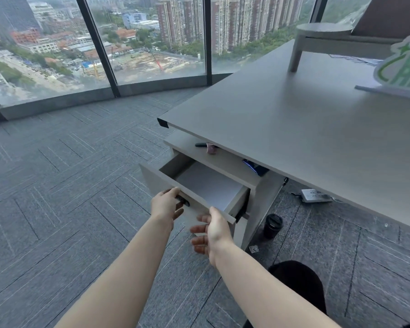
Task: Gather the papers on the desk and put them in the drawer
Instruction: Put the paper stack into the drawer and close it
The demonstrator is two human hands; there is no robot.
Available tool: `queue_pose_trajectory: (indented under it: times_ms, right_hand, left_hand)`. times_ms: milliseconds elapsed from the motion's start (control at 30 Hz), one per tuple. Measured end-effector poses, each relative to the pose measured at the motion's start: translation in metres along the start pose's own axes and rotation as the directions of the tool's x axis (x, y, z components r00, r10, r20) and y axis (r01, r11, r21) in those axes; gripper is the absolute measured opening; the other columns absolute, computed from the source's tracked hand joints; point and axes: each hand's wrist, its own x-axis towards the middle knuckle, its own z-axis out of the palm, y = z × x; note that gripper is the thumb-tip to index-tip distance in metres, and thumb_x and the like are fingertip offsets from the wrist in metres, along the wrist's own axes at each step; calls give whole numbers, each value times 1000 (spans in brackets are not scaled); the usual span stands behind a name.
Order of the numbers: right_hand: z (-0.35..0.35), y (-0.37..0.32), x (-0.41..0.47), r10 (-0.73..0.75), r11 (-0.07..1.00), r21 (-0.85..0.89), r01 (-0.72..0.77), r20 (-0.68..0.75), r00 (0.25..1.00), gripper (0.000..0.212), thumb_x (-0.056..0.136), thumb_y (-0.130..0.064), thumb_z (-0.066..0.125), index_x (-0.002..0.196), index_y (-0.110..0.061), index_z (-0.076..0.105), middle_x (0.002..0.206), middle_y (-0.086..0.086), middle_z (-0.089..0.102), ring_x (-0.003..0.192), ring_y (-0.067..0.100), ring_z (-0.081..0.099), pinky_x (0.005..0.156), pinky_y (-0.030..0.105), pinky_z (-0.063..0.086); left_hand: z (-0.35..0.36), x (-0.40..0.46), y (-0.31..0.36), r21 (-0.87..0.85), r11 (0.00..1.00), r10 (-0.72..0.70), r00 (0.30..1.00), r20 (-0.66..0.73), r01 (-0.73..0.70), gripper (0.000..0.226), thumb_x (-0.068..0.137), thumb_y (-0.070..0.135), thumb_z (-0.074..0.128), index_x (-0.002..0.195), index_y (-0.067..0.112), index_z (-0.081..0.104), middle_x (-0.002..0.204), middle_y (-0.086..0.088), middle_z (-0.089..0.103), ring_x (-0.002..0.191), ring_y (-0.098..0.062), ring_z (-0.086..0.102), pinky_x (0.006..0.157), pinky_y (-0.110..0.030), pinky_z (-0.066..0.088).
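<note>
We have the drawer [194, 185] pulled out under the surface [305, 129], with the papers [208, 185] lying flat inside. Left hand [165, 205] grips the front panel's top edge; right hand [212, 233] rests flat against it, fingers apart. Judged step: closing. Next, push evenly inward.

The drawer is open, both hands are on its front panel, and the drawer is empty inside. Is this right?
Not quite. The head view shows white papers lying inside the drawer. The rest holds: it is open, with the left hand and right hand on its front panel.
</note>
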Motion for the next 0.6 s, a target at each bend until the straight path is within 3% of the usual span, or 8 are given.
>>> queue_pose_trajectory:
  times_ms: [367, 500, 600]
  right_hand:
    - [-39, -41, 26, -20, 999, 45, 23, -77, 997, 51, 101, -52, 28, 115, -12, 57, 88, 10, 64, 53, 20, 53, 51, 24, 43]
    - [-48, -50, 30, -46, 998, 43, 49, -78, 996, 47, 103, -48, 28, 115, -12, 55, 88, 10, 64, 53, 20, 53, 51, 25, 43]
    - [-53, -54, 34, -65, 996, 50, 70, -88, 994, 44, 103, -47, 28, 114, -13, 54, 86, 9, 64, 53, 20, 54, 51, 25, 43]
  left_hand:
    - [62, 26, 12, 26, 999, -28, 999, 18, 28, 22, 92, 15, 58, 114, 12, 61, 95, -2, 59, 90, -28, 66, 88, -41, 56]
    - [75, 40, 12, 12, 998, -61, 998, 0, 61, 32, 92, -2, 35, 111, 10, 58, 114, -9, 59, 80, -25, 66, 83, -40, 57]
    - [81, 49, 13, 17, 997, -74, 997, 3, 74, 39, 92, -2, 33, 118, 11, 58, 123, -11, 57, 81, -26, 68, 73, -38, 58]
